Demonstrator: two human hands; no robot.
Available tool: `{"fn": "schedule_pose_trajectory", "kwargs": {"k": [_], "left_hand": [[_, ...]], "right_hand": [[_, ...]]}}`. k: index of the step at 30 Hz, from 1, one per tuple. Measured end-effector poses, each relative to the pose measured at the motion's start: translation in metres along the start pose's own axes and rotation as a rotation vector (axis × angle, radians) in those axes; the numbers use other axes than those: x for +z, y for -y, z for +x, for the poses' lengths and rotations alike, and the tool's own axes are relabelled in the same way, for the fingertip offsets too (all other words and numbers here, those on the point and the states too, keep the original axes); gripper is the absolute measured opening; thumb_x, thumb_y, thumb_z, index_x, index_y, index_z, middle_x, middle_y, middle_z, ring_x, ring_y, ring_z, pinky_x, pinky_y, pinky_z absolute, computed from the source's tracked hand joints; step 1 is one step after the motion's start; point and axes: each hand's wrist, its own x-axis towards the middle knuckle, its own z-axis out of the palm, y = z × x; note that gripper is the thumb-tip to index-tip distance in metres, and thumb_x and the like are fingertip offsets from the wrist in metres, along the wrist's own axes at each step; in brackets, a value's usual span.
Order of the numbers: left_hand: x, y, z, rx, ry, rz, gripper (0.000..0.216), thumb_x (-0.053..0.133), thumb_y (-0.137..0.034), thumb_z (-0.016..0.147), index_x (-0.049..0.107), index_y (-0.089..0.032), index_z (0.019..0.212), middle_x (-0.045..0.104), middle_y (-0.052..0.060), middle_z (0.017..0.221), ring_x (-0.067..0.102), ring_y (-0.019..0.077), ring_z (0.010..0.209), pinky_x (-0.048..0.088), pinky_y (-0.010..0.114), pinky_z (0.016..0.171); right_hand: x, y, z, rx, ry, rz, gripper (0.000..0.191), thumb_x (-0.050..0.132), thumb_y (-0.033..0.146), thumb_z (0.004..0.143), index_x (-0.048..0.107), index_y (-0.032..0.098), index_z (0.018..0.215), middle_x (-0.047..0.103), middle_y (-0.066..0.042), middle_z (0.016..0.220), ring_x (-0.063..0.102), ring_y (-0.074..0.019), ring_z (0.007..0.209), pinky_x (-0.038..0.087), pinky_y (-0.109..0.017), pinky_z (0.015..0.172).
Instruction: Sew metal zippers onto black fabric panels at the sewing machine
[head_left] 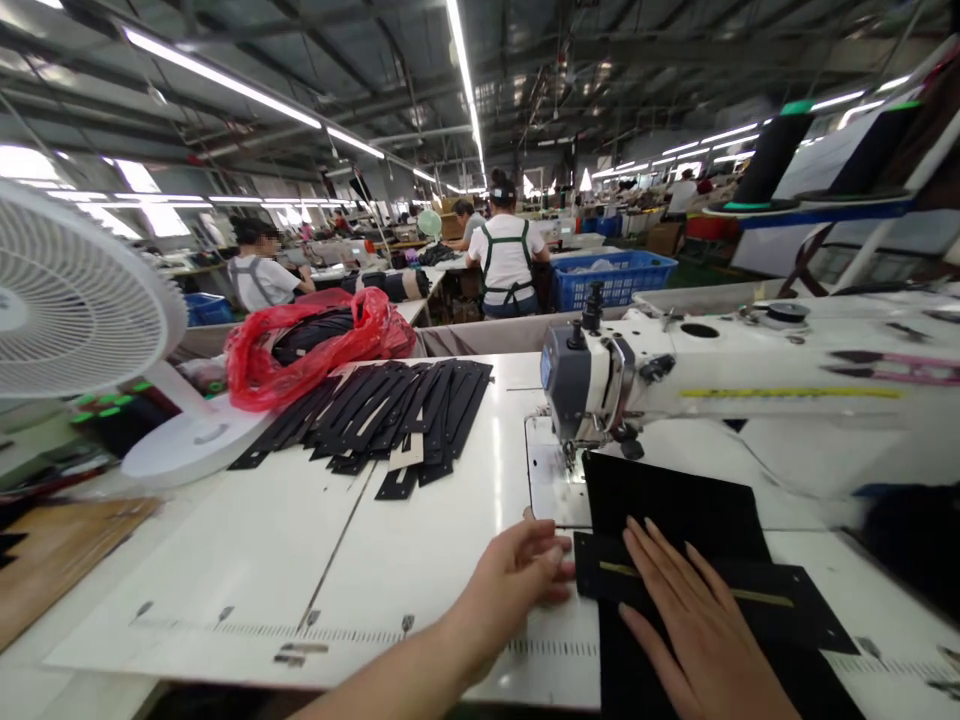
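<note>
right hand [686,625] lies flat, fingers wide, on a black strip [799,595]; left hand [506,575], fingers loosely curled, beside it

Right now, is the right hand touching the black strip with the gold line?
Touching. The head view shows the right hand laid flat across the black strip, fingers over its surface, covering the middle of the gold line.

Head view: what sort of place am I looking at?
Most likely a sewing workshop or factory floor: a white sewing machine on the table, large black thread cones beside it, and people seated at rows of worktables beyond.
</note>
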Motion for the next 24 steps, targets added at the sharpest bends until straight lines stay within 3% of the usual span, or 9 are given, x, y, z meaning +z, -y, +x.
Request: {"fn": "schedule_pose_trajectory", "kwargs": {"k": [2,4,8,11,15,18,21,24], "left_hand": [[0.007,0.001,-0.002,-0.081,0.019,-0.077,0.057,0.074,-0.04,0.068,0.05,-0.008,0.108,0.063,0.011,0.092,0.064,0.0184,0.079,0.05,0.03,0.068],[0.011,0.003,0.001,-0.094,0.017,0.026,0.058,0.079,-0.038,0.062,0.052,-0.008,0.104,0.06,0.001,0.069,0.058,0.0128,0.06,0.045,0.025,0.057],[0.004,0.007,0.002,-0.011,-0.009,0.195,0.053,0.081,-0.03,0.058,0.058,-0.008,0.1,0.044,-0.01,0.048,0.044,0.0062,0.045,0.034,0.02,0.051],[-0.008,0.005,-0.007,0.001,-0.027,0.173,0.055,0.079,-0.032,0.059,0.059,-0.008,0.104,0.045,-0.01,0.049,0.044,0.0065,0.046,0.033,0.021,0.052],[-0.021,0.003,-0.025,0.003,-0.054,0.162,0.061,0.079,-0.033,0.059,0.058,-0.006,0.11,0.047,-0.009,0.049,0.043,0.0061,0.045,0.033,0.021,0.052],[-0.029,0.007,-0.035,0.002,-0.076,0.166,0.064,0.078,-0.034,0.061,0.056,-0.006,0.114,0.046,-0.009,0.048,0.043,0.0059,0.044,0.033,0.019,0.051],[-0.034,0.002,-0.038,0.008,-0.078,0.199,0.061,0.078,-0.032,0.062,0.057,-0.007,0.113,0.057,-0.004,0.057,0.053,0.0096,0.052,0.041,0.021,0.055],[-0.03,-0.035,-0.039,0.093,-0.098,0.291,0.052,0.077,-0.024,0.064,0.06,-0.009,0.11,0.067,0.005,0.077,0.062,0.0168,0.068,0.048,0.026,0.065]], "right_hand": [[-0.014,0.018,-0.006,-0.006,0.004,0.029,0.063,0.037,0.038,0.09,0.017,0.012,0.144,0.043,-0.011,0.137,0.044,-0.0265,0.123,0.043,-0.047,0.093],[-0.023,0.028,-0.008,-0.003,-0.007,0.088,0.062,0.036,0.035,0.091,0.016,0.011,0.144,0.043,-0.012,0.137,0.044,-0.0248,0.123,0.044,-0.045,0.093],[-0.031,0.013,-0.01,0.005,-0.032,0.165,0.053,0.032,0.037,0.094,0.027,0.012,0.14,0.042,-0.012,0.138,0.043,-0.0246,0.124,0.044,-0.043,0.093],[-0.028,-0.02,-0.015,-0.001,-0.079,0.107,0.048,0.03,0.044,0.093,0.046,0.013,0.127,0.048,-0.016,0.131,0.049,-0.033,0.115,0.042,-0.053,0.09],[-0.025,-0.051,-0.023,0.104,-0.065,0.126,0.053,0.035,0.063,0.085,0.062,0.017,0.09,0.062,-0.013,0.089,0.06,-0.0291,0.076,0.049,-0.045,0.062],[-0.032,-0.046,-0.023,0.155,-0.024,0.289,0.047,0.04,0.066,0.082,0.056,0.022,0.073,0.059,-0.005,0.069,0.058,-0.021,0.059,0.047,-0.034,0.05],[-0.046,-0.027,-0.01,0.194,0.044,0.455,0.04,0.044,0.06,0.084,0.05,0.024,0.07,0.057,0.0,0.063,0.055,-0.0151,0.051,0.045,-0.027,0.045],[-0.069,-0.012,0.021,0.139,0.003,0.521,0.036,0.043,0.057,0.086,0.048,0.024,0.071,0.057,0.0,0.067,0.055,-0.0142,0.055,0.046,-0.025,0.05]]}}
